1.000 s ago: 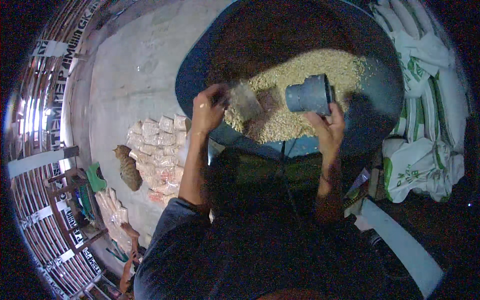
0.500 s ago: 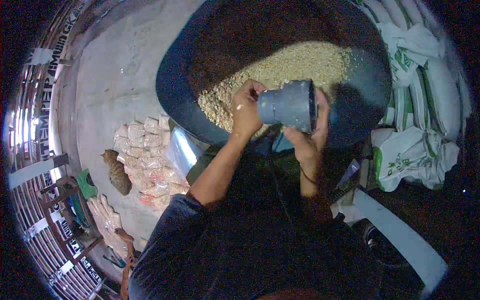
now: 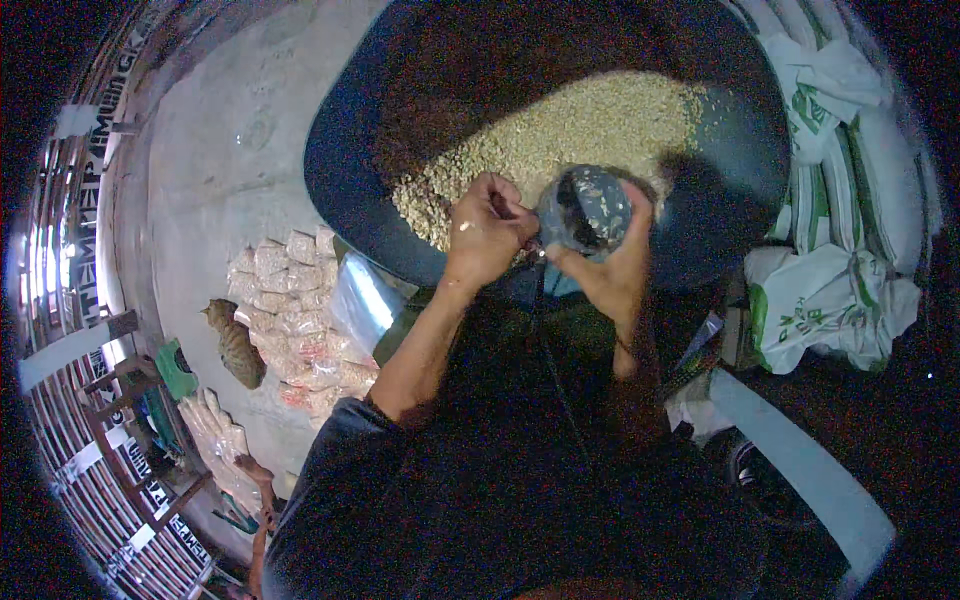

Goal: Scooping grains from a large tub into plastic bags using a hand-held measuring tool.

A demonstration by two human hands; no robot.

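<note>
My right hand (image 3: 612, 275) is wrapped round a grey plastic cup (image 3: 556, 215), shaped like a stepped pipe piece. Its round mouth faces up at me, and a few pale bits cling to the dark inside. Close on its left, my left hand (image 3: 483, 235) has its fingers curled into a pinch; what they hold, if anything, is hidden. A pale bit sticks to the back of that hand. Both hands are over the near side of a big dark basin (image 3: 335, 150), where a heap of pale, split bean-like grains (image 3: 600, 110) lies.
Filled clear bags (image 3: 290, 300) are piled on the concrete floor (image 3: 225, 140) at left, beside clear plastic sheeting (image 3: 365, 295). A tabby cat (image 3: 238, 345) sits near them. White and green sacks (image 3: 820, 310) stand at right. Another person's arm (image 3: 258, 490) shows at lower left.
The cup has turned from lying sideways to showing its mouth to me. My left hand has come away from the cup's narrow end and stays beside it, fingers curled.
</note>
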